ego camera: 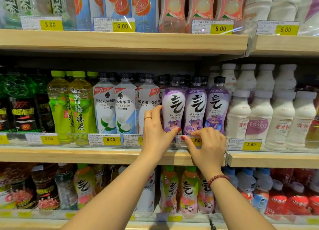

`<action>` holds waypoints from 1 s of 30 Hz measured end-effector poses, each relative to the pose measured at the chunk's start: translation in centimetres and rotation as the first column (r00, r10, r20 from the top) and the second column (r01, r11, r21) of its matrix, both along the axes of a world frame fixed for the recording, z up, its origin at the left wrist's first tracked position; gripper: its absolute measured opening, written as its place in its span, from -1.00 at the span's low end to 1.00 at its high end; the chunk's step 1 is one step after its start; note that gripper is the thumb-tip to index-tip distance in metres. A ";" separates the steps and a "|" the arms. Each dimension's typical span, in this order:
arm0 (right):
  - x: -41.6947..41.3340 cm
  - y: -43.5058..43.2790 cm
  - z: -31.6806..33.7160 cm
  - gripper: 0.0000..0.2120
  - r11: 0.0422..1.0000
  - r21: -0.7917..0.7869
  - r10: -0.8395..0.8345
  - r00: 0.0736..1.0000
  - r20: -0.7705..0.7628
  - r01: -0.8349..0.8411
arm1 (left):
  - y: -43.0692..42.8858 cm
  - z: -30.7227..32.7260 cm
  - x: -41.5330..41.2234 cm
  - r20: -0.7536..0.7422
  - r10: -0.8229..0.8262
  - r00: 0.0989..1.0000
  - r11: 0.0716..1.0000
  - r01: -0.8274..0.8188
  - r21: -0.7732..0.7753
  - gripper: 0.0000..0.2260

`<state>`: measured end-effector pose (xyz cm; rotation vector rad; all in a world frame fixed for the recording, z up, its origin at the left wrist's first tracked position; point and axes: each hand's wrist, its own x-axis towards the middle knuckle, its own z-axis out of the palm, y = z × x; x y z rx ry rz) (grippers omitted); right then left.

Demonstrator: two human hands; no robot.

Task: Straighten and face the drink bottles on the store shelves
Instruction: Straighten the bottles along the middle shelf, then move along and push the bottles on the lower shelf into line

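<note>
Near: both forearms come up from btm of frame; bead bracelet (217, 178) on R wrist. Behind the arms is the lower shelf w/ pink-green bottles (189, 190), not being worked.

Mid: L hand (156, 133) (ring on one finger) grips left purple bottle (173, 109) low on the body. Fingers go round its L flank, thumb lies across the front near the base. R hand (208, 144) sits at the shelf lip (86, 154) below middle purple bottle (196, 109). Its fingers are bent w/ tips at that bottle's foot, thumb stretched L beside the 5.00 price tag (198, 140). Can't tell if R pinches the bottle or just rests on the clear rail.

Task items: 3 purple bottles in front row of mid shelf, upright, touching side by side, logos approx fwd. Right purple bottle (217, 107) looks turned a little. White electrolyte bottle (148, 102), just beside L hand, has its label rotated off-centre; prob. needs doing too.

Step (judgement): squaring the purple facing. To do it well:
- Twist from low on the body, base flat, no tipping.
- Draw bottles fwd to the rail so fronts line up.
- Use R to steady the neighbour so the row doesn't topple.
- Check logo is centred before letting go.

Far: milk-white bottles (259, 112) R, green tea (81, 107) L, top shelf (120, 39) above w/ blurred packs.
</note>
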<state>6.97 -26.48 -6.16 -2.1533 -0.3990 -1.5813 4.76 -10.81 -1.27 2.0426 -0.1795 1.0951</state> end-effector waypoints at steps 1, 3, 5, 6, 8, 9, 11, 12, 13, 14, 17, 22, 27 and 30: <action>0.0 0.0 0.0 -0.61 1.000 0.000 -0.001 1.000 -0.004 0.001 | 0.0 0.0 0.0 0.013 -0.002 1.000 1.000 0.002 -0.006 -0.35; 0.0 0.0 0.0 -0.60 1.000 -0.002 -0.004 1.000 -0.002 0.004 | 0.0 -0.1 -0.1 0.024 -0.013 1.000 1.000 0.013 -0.014 -0.40; 0.0 0.0 0.1 -0.60 1.000 0.000 0.003 1.000 0.004 -0.003 | 0.1 -0.1 0.1 0.004 -0.028 1.000 0.999 0.028 -0.026 -0.44; 0.0 0.1 0.1 -0.60 1.000 0.002 0.006 1.000 0.006 -0.006 | 0.2 0.0 0.2 -0.010 -0.029 1.000 0.999 0.028 -0.037 -0.46; 0.0 0.1 0.1 -0.60 1.000 0.004 0.007 1.000 0.011 -0.007 | 0.2 0.1 0.4 -0.027 -0.017 1.000 0.998 0.015 -0.053 -0.49; -0.1 0.1 0.2 -0.60 1.000 0.003 0.006 1.000 0.012 -0.006 | 0.2 0.1 0.5 -0.031 -0.011 0.999 0.999 0.009 -0.053 -0.51; -0.1 0.2 0.2 -0.60 1.000 0.002 0.005 1.000 0.006 -0.005 | 0.2 0.2 0.5 -0.037 -0.006 0.999 0.999 0.004 -0.054 -0.55; -0.2 0.2 0.3 -0.61 1.000 0.002 0.004 1.000 0.001 -0.004 | 0.2 0.2 0.5 -0.044 -0.005 0.999 0.998 0.003 -0.062 -0.57; -0.2 0.1 0.3 -0.62 1.000 0.001 0.003 1.000 -0.007 -0.003 | 0.2 0.3 0.5 -0.055 -0.003 0.998 0.997 -0.001 -0.072 -0.58; -0.2 0.1 0.3 -0.63 1.000 0.000 0.004 1.000 -0.019 -0.004 | 0.3 0.3 0.5 -0.066 0.002 0.998 0.997 -0.008 -0.081 -0.58; -0.3 0.0 0.5 -0.68 1.000 0.004 0.013 0.998 -0.063 -0.013 | 0.5 0.5 0.2 -0.107 0.000 0.994 0.997 -0.008 -0.081 -0.60; -1.0 0.1 1.0 -0.70 1.000 0.023 0.020 0.989 -0.149 -0.017 | 2.1 0.9 -1.1 -0.244 0.033 0.969 0.998 -0.019 0.059 -0.80; -1.4 0.1 2.1 -0.72 0.999 0.037 0.037 0.953 -0.299 -0.027 | 5.7 0.6 -3.3 -0.223 0.086 0.971 0.963 -0.024 0.268 -0.79; -2.1 0.4 3.0 -0.72 0.998 0.056 0.043 0.928 -0.370 -0.024 | 8.3 0.5 -4.7 -0.163 0.104 0.981 0.935 -0.041 0.353 -0.77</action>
